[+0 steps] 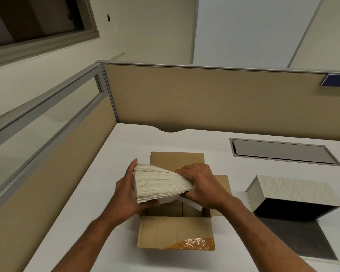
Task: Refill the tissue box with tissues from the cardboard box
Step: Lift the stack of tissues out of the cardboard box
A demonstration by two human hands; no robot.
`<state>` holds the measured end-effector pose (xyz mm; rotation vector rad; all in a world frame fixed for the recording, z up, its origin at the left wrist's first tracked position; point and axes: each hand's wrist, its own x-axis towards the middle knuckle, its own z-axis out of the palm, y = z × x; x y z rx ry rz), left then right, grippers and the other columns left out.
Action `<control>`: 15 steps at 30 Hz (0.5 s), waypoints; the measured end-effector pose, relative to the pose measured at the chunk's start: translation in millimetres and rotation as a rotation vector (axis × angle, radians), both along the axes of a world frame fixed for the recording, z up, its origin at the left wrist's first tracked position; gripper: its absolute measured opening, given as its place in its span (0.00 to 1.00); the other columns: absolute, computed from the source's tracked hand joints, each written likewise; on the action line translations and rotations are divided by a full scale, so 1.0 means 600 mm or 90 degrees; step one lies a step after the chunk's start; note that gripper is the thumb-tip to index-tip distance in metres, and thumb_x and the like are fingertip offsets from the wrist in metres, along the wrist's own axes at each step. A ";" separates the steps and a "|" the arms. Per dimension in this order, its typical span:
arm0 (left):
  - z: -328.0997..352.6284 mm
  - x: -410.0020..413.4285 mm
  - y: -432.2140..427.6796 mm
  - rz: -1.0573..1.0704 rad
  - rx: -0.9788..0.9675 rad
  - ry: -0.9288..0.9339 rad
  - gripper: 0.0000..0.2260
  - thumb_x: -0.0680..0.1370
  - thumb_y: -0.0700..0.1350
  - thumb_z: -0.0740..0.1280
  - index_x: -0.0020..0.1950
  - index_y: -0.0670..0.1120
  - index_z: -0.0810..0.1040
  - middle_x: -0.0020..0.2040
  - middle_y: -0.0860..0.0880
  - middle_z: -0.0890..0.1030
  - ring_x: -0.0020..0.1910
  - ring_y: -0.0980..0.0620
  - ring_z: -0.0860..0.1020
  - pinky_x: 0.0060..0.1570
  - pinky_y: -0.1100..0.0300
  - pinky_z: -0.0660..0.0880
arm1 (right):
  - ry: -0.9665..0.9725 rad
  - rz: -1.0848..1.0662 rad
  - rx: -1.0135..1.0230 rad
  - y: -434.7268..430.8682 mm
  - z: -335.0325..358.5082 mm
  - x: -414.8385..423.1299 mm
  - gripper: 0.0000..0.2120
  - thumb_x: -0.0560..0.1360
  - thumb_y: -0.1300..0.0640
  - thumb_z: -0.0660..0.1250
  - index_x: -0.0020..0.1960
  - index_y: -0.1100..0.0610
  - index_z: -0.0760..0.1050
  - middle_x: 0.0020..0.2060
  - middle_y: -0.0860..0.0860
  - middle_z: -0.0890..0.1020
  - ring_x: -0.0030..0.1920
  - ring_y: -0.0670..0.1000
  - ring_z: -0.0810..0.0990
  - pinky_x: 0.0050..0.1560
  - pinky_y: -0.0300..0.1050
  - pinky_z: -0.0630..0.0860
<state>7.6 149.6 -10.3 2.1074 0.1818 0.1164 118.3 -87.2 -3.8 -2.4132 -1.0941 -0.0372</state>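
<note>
A thick stack of white tissues [161, 183] is held over the open brown cardboard box [175, 232] at the middle of the desk. My left hand [126, 193] grips the stack's left end, thumb on top. My right hand [202, 185] pinches its right end, squeezing it thin. The stack fans out toward the left. Inside the cardboard box I see dark space and a white sheet edge below my right hand. The tissue box [290, 195], pale with a leaf pattern, stands open to the right, its dark inside showing and its lid [300, 238] lying flat toward me.
The white desk [86, 222] is bounded by tan partition panels at the back [204, 99] and left. A grey cable hatch [283, 152] is set in the desk at the back right. A blue number sign [338, 80] hangs on the back partition.
</note>
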 end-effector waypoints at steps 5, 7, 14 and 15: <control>0.013 0.001 0.003 -0.042 -0.026 0.005 0.51 0.57 0.61 0.82 0.73 0.66 0.56 0.69 0.55 0.72 0.69 0.50 0.70 0.64 0.48 0.76 | 0.010 0.023 -0.027 -0.007 0.032 0.006 0.28 0.71 0.46 0.74 0.69 0.48 0.74 0.61 0.46 0.81 0.62 0.46 0.73 0.61 0.43 0.61; 0.027 0.003 -0.002 -0.053 -0.046 0.002 0.43 0.59 0.57 0.83 0.67 0.66 0.62 0.66 0.57 0.75 0.66 0.55 0.74 0.58 0.62 0.78 | 0.034 0.030 -0.036 -0.011 0.046 0.011 0.28 0.69 0.45 0.75 0.68 0.48 0.74 0.60 0.46 0.81 0.59 0.45 0.74 0.57 0.42 0.66; 0.077 0.005 -0.053 -0.044 -0.135 -0.027 0.35 0.64 0.53 0.79 0.67 0.61 0.67 0.61 0.63 0.77 0.60 0.66 0.75 0.49 0.74 0.76 | 0.126 -0.003 -0.059 -0.059 0.098 0.020 0.31 0.69 0.45 0.76 0.69 0.46 0.72 0.59 0.47 0.78 0.55 0.47 0.73 0.54 0.42 0.73; 0.079 0.005 -0.063 -0.037 -0.146 -0.029 0.35 0.64 0.53 0.78 0.67 0.61 0.67 0.61 0.63 0.77 0.60 0.64 0.75 0.49 0.74 0.76 | 0.134 -0.011 -0.063 -0.067 0.103 0.019 0.31 0.69 0.45 0.76 0.70 0.45 0.71 0.58 0.47 0.77 0.55 0.47 0.73 0.54 0.42 0.72</control>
